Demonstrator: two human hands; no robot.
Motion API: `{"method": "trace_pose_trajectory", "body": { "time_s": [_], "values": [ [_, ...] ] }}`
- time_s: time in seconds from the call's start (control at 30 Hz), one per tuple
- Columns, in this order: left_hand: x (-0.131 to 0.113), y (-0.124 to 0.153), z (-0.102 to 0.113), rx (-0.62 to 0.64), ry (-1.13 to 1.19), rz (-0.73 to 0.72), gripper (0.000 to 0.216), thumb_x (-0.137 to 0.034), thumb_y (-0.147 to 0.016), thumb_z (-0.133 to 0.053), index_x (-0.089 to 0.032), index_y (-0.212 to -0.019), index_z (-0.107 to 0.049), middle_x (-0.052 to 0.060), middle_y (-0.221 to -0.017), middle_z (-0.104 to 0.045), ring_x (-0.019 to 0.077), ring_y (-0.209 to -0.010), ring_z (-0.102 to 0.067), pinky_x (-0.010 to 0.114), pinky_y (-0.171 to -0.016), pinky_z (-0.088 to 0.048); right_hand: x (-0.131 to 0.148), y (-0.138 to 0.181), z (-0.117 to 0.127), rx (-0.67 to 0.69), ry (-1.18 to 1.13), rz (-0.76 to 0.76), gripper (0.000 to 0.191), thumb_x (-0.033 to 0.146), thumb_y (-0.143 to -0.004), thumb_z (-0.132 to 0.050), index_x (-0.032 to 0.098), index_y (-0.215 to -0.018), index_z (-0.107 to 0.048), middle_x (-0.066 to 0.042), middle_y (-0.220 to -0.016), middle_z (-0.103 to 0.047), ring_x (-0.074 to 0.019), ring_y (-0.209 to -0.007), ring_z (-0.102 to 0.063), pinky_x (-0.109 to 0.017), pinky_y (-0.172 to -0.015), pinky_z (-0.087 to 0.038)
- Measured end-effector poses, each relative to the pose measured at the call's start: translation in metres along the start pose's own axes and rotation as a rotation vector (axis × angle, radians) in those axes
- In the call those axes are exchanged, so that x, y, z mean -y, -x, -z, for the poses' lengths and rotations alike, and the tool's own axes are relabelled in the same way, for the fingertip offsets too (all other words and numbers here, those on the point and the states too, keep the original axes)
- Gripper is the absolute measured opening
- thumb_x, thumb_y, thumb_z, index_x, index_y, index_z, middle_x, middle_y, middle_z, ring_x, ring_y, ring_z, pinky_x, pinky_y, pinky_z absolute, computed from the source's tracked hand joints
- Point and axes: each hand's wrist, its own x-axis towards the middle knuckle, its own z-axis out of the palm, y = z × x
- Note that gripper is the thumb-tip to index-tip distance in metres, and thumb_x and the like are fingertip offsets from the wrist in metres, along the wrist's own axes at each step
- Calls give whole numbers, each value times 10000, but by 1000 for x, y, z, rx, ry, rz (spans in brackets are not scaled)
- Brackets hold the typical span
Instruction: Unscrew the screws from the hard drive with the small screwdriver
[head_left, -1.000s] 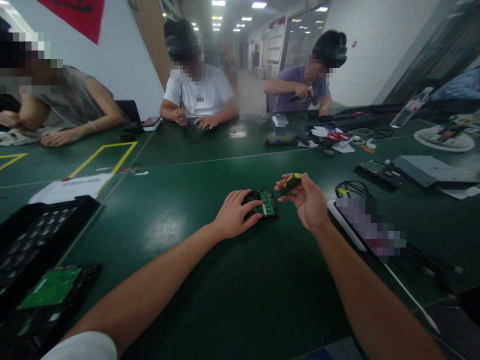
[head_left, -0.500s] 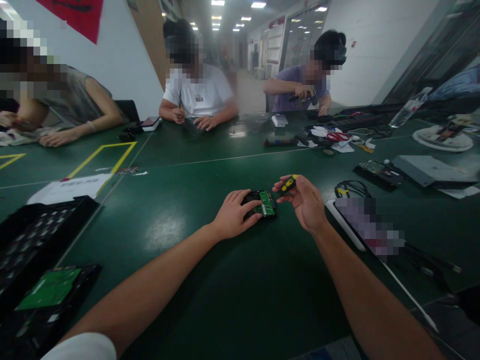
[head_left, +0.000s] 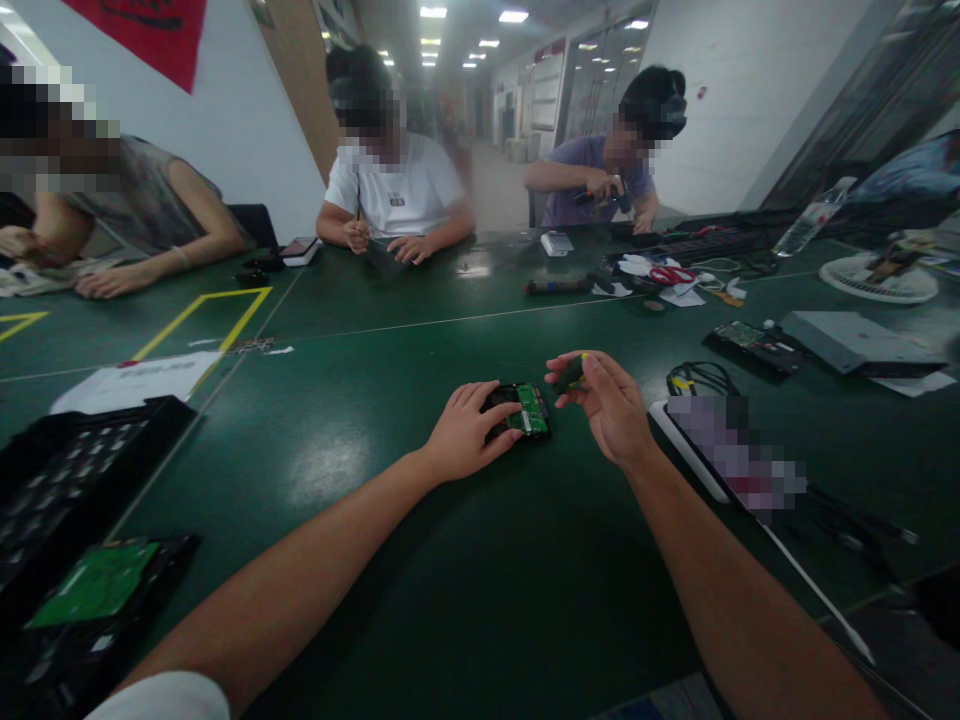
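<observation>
On the green table lies a hard drive, its green circuit board facing up. My left hand rests over the drive's left part and holds it, fingers on the far side and thumb at the near edge. Just right of the drive, my right hand pinches a screwdriver by its dark handle with yellow patches. Its tip is too small to make out. Both the drive's left part and some of the handle are hidden by my fingers.
At left are a black tray and another drive with a green board. On the right lie a phone, cables, another hard drive and a grey metal box. Several people sit across the table.
The screwdriver handle has turned in my right fingers, so less of its yellow shows. My left hand and the hard drive have stayed in place.
</observation>
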Motion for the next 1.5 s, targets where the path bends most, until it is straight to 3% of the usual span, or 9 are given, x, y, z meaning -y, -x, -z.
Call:
{"method": "trace_pose_trajectory", "body": {
  "time_s": [0.17,0.47,0.73,1.1,1.3,1.5],
  "values": [
    [0,0,1,-2,14,11,459,-538,-1056,-569,-301,-1429,-690,150,-1563,-528,365,-1449,-495,619,-1191,-413,-4,-2,4,15,-72,-46,407,614,-1030,-565,263,-1106,-758,-73,-1092,-792,-224,-997,-754,-323,-717,-630],
    [0,0,0,3,3,3,479,-541,-1065,-547,-282,-1446,-679,167,-1574,-513,366,-1459,-487,623,-1201,-399,1,0,0,-5,26,22,302,538,-987,-689,297,-1139,-787,-50,-1112,-747,-189,-955,-700,-255,-595,-562],
    [0,-1,1,0,19,11,458,-537,-1054,-571,-300,-1430,-685,148,-1560,-534,366,-1452,-493,625,-1192,-411,-3,-2,2,16,-62,-27,391,592,-1024,-589,258,-1127,-765,-75,-1138,-770,-213,-982,-747,-295,-666,-618],
    [-1,-1,0,-1,10,7,469,-543,-1063,-551,-288,-1434,-686,159,-1570,-521,369,-1452,-494,627,-1197,-405,0,0,1,-2,-7,16,281,525,-984,-701,296,-1126,-783,-49,-1124,-752,-185,-955,-714,-245,-589,-563],
    [0,0,0,7,16,12,470,-540,-1059,-561,-299,-1446,-674,152,-1582,-512,371,-1461,-485,631,-1200,-400,1,-1,1,22,-63,-42,404,627,-1016,-591,270,-1126,-745,-70,-1114,-794,-220,-970,-764,-318,-696,-633],
    [0,0,-1,7,9,16,474,-548,-1060,-558,-297,-1444,-677,152,-1583,-508,369,-1463,-483,624,-1207,-395,-2,-2,3,18,-61,-20,326,557,-1010,-651,266,-1106,-762,-58,-1079,-771,-196,-924,-744,-269,-621,-584]
  ]
}}
